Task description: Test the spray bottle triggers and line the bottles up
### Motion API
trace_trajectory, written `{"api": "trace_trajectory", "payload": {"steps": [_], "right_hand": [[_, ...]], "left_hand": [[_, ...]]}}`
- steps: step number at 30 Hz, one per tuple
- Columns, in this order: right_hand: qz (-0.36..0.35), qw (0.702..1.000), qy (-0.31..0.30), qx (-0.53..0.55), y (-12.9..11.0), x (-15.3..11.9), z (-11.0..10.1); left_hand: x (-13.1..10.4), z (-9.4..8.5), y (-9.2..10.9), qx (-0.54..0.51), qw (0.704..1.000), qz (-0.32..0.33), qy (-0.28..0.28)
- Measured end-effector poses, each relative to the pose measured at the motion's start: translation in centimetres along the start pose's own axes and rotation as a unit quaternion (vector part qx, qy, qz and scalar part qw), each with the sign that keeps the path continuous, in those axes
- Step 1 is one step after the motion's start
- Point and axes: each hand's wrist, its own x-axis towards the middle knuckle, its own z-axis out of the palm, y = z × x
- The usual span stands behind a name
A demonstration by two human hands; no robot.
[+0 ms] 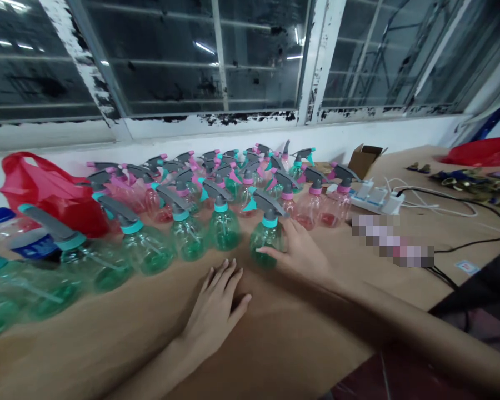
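My right hand [300,250] is wrapped round the body of a green spray bottle [262,236] with a teal collar and grey trigger head, upright on the brown table covering [250,355]. Lying on the table to its left, my left hand [219,303] has its fingers apart and holds nothing. A row of similar green bottles [225,228] runs leftward from there, the nearest ones at the left edge. Behind them stand many pink bottles [312,208] with pink collars, mixed with some green ones.
A red plastic bag [83,208] and a blue-capped container [0,216] are at the left. On the right lie a power strip [377,197], white and black cables, and a red bag [483,151]. A small open cardboard box [364,161] stands by the wall under the windows.
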Motion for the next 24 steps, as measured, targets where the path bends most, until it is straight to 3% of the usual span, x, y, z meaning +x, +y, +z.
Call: {"api": "trace_trajectory", "payload": {"steps": [10, 24], "right_hand": [[0.009, 0.99, -0.011, -0.142, -0.5, 3.7, 1.1], [0.059, 0.983, -0.055, -0.164, -0.7, 6.4, 1.7]], "left_hand": [[2.3, -0.2, 0.8, -0.02, 0.999, 0.018, -0.02], [4.5, 0.6, 0.7, -0.071, 0.996, 0.042, -0.018]]}}
